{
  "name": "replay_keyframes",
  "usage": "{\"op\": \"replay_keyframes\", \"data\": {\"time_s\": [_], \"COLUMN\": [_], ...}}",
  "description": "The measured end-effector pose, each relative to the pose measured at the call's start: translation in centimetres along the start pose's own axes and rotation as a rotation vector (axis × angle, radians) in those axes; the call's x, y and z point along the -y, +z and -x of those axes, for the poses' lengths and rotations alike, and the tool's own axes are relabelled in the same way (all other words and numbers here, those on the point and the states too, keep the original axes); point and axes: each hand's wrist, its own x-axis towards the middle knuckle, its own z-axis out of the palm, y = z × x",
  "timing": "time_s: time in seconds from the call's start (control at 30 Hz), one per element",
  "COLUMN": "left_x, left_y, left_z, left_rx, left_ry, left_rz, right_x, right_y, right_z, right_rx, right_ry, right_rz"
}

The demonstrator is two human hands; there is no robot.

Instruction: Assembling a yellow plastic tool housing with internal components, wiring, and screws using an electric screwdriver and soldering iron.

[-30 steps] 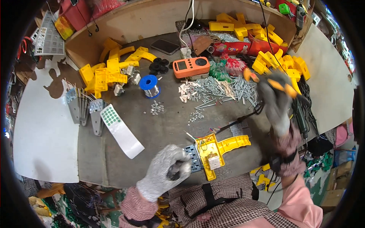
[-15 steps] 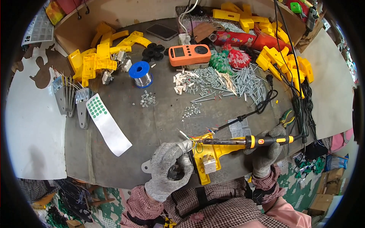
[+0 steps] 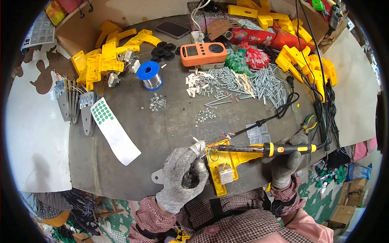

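Observation:
My right hand [image 3: 287,166], in a grey glove, is wrapped round the black and yellow handle of a soldering iron [image 3: 279,150]. The iron lies level, its tip pointing left at the fingertips of my gloved left hand [image 3: 176,178]. There the left thumb and forefinger pinch a thin wire [image 3: 194,138] whose pale end sticks out beyond them. Under the iron sits a yellow plastic housing [image 3: 239,161] with a white block-shaped part [image 3: 225,175] and thin coloured wires in it. A grey metal plate [image 3: 157,176] shows partly from beneath the left hand.
A blue solder spool [image 3: 148,72], small nuts [image 3: 157,102] and a pile of screws [image 3: 239,87] lie farther back. Behind them are an orange meter [image 3: 202,54] and yellow housings [image 3: 101,65]. A sticker strip [image 3: 121,141] lies left; pliers [image 3: 308,123] and black cables [image 3: 330,113] lie right.
The whole view has shifted slightly. Both hands keep their grips, and the iron's tip stays close to the left fingertips.

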Motion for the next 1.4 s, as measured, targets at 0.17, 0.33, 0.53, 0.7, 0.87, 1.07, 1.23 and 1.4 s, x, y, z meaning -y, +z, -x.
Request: {"op": "replay_keyframes", "data": {"time_s": [0.17, 0.33, 0.53, 0.7, 0.87, 1.07, 1.23, 1.4], "left_x": [-0.3, -0.1, 0.0, 0.2, 0.1, 0.5, 1.1, 1.3], "left_y": [-0.3, -0.2, -0.3, 0.3, -0.7, -1.8, -1.9, -1.9], "left_z": [-0.1, -0.1, 0.0, 0.0, -0.1, -1.4, -1.5, -1.6], "left_rx": [0.055, 0.034, 0.112, 0.014, -0.023, -0.02, 0.012, 0.021], "left_ry": [-0.039, -0.064, -0.052, -0.096, -0.104, -0.269, -0.199, -0.194], "left_rz": [-0.047, 0.005, -0.035, 0.009, 0.002, -0.114, -0.201, -0.224], "right_x": [-0.3, -0.7, -1.0, -0.9, -0.8, 3.2, 4.3, 4.3], "right_y": [-0.1, -0.6, -0.8, -1.1, 0.5, 4.8, 6.1, 6.9], "right_z": [-0.1, 0.0, 0.2, 0.1, 0.9, -0.1, -0.5, -0.1], "right_rx": [-0.015, -0.02, -0.026, -0.027, -0.15, 0.141, 0.417, 0.424], "right_ry": [-0.017, -0.038, -0.042, -0.034, -0.175, -0.283, -0.246, -0.152], "right_rz": [0.017, 0.039, 0.021, 0.018, 0.051, 0.2, 0.452, 0.264]}}
